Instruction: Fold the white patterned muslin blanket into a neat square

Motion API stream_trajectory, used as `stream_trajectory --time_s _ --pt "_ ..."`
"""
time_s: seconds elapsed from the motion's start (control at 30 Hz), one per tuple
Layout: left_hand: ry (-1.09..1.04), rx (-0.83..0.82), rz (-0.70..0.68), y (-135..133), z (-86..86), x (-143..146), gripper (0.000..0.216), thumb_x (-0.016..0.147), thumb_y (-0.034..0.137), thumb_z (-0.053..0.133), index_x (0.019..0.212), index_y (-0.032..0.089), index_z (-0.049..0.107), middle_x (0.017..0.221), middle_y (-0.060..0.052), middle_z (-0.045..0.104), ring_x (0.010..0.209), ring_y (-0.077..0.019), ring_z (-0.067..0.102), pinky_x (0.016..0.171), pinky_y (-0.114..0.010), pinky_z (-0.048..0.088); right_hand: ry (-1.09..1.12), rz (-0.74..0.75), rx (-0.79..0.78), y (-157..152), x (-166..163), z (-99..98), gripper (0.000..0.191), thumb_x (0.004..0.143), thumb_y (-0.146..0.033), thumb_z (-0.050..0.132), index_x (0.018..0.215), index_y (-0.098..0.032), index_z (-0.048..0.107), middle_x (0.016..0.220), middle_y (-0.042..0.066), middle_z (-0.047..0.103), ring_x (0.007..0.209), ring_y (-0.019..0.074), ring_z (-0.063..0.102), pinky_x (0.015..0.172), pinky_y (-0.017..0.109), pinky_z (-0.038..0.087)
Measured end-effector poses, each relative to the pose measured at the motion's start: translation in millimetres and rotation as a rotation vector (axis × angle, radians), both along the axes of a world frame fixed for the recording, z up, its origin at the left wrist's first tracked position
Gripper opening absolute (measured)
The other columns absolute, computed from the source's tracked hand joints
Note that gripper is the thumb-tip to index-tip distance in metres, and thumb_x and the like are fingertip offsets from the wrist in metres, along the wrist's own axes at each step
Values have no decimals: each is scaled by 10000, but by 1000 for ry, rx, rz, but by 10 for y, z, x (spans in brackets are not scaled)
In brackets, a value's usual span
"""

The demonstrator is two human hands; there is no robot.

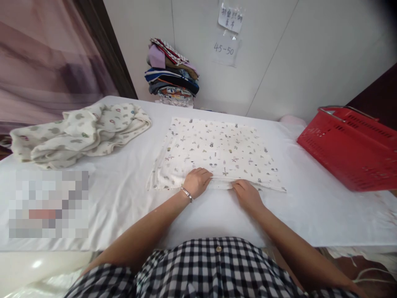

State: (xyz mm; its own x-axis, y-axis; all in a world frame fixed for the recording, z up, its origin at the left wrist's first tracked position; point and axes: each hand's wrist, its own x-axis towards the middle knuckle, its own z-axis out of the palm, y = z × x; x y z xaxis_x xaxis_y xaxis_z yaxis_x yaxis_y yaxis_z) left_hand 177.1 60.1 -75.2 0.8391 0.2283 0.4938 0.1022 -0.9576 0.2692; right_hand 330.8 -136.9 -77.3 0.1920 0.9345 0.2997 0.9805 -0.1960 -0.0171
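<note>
A white printed cloth (217,149) lies spread flat in the middle of the white-covered table (124,198). My left hand (196,181) rests on the cloth's near edge with its fingers curled, pinching the hem; a bracelet is on that wrist. My right hand (246,193) is close beside it on the same near edge, fingers closed on the fabric.
A crumpled printed blanket (80,132) lies at the left. A stack of folded fabrics (172,74) stands against the back wall. A red plastic basket (350,145) sits at the right. Paper notes (229,18) hang on the wall.
</note>
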Motion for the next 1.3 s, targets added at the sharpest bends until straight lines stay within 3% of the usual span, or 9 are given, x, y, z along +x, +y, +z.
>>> stream_trajectory --time_s 0.2,0.33,0.53,0.7,0.83,0.9,1.07,1.2,1.3 --pt "16 -4 -18 -15 11 -2 217 888 243 423 920 191 631 874 -40 657 813 -167 562 714 -309 438 34 115 201 -54 58 82 242 896 -147 375 943 -180 609 975 78 615 925 191 540 787 324 438" --pt "62 29 -45 -41 13 -12 215 872 192 432 958 198 629 908 -41 660 865 -180 563 734 -319 439 6 71 280 -12 52 137 215 888 -139 392 913 -179 602 976 81 622 932 190 545 784 328 429" --pt "89 26 -77 -56 15 -88 295 839 104 434 1055 216 602 991 -35 653 915 -173 562 763 -315 442 -16 61 280 90 61 166 236 889 -98 333 851 -166 556 1226 124 533 1210 225 408 954 424 323" --pt "62 23 -92 -102 49 -147 270 872 173 411 1076 203 586 1005 -59 644 922 -181 561 770 -337 450 83 112 281 104 117 156 249 891 -92 296 890 -177 530 1003 99 615 1005 172 532 938 415 347" --pt "94 46 -120 -179 58 -123 389 858 350 482 1212 190 490 1138 -93 593 993 -223 540 811 -379 451 124 97 272 92 112 166 231 892 -123 318 915 -176 541 1043 117 592 988 198 520 860 402 395" --pt "106 83 -111 -203 51 -88 440 840 326 516 1253 190 443 1230 -103 539 1050 -241 516 831 -388 444 133 92 270 89 103 169 232 893 -128 322 919 -174 548 1068 120 584 998 207 514 847 401 401" --pt "21 197 -158 -195 16 19 265 857 137 428 1101 183 520 1310 -110 469 1113 -224 476 883 -390 410 140 104 249 94 110 155 238 901 -134 314 908 -176 548 1024 106 590 951 199 529 806 365 425" --pt "-6 285 -246 -169 -1 96 199 870 106 386 948 176 554 1308 -94 471 1150 -214 442 904 -387 390 139 124 245 102 122 156 238 905 -142 313 906 -169 549 954 102 597 885 193 541 759 341 441" --pt "-5 304 -218 -154 -4 144 192 869 95 386 916 161 560 1291 -102 484 1145 -219 443 893 -386 387 131 130 246 105 120 157 234 903 -135 318 902 -166 550 936 100 600 867 188 543 745 333 445"
